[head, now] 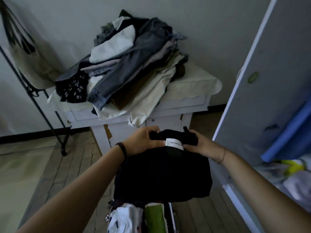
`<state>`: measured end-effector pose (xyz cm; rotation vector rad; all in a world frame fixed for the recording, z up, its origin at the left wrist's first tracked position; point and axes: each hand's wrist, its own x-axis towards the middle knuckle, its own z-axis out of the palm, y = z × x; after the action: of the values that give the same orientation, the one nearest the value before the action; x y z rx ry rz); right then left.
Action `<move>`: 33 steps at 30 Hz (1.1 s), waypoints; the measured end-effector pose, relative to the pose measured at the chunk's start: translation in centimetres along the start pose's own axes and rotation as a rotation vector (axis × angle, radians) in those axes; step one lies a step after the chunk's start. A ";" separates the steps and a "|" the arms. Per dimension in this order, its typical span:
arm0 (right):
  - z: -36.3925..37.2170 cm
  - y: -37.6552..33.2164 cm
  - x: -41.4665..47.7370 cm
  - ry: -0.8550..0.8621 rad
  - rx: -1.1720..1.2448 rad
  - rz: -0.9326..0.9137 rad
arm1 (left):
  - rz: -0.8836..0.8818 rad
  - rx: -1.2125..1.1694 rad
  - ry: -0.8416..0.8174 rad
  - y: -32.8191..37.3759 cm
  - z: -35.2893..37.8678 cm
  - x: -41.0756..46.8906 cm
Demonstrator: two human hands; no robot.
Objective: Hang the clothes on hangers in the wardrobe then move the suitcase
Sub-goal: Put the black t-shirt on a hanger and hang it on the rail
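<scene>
A black garment (pixel 161 175) with a white label (pixel 174 144) hangs in front of me, held up at its top edge. My left hand (pixel 143 140) grips the fabric left of the label. My right hand (pixel 200 145) grips it on the right, where a dark hanger tip pokes up. Below the garment lies the open suitcase (pixel 170 216), holding white and green clothes (pixel 139 217). The wardrobe (pixel 269 81) stands at the right with its door open.
A white table (pixel 193 105) by the wall bears a tall pile of folded clothes (pixel 131 61). A dark metal stand (pixel 42 105) with a beige bag (pixel 37 64) is at the left. Blue and yellow items (pixel 289 137) sit on wardrobe shelves. The floor is wood.
</scene>
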<state>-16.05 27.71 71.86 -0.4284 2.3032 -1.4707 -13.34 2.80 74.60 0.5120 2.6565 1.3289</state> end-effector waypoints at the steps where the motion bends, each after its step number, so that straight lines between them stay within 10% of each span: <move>1: -0.8 0.1 -0.8 0.051 0.001 -0.016 | 0.009 0.012 -0.012 0.4 0.5 0.7; 11: -13.1 2.0 -8.0 0.647 0.228 -0.200 | 0.190 0.057 0.113 6.8 10.4 10.6; 20: -26.1 7.8 -15.9 0.960 -0.104 -0.054 | 0.454 0.115 0.362 17.8 21.7 19.5; 27: -33.3 10.8 -21.2 1.126 -0.472 -0.040 | 0.422 -0.165 0.196 24.9 26.8 25.1; 33: -38.9 10.4 -22.5 1.234 -0.073 -0.083 | 0.434 -0.309 0.006 29.5 29.7 29.6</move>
<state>-14.75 73.02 80.64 0.5739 3.2254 -2.0217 -26.06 52.00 81.24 1.0780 2.3558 1.8108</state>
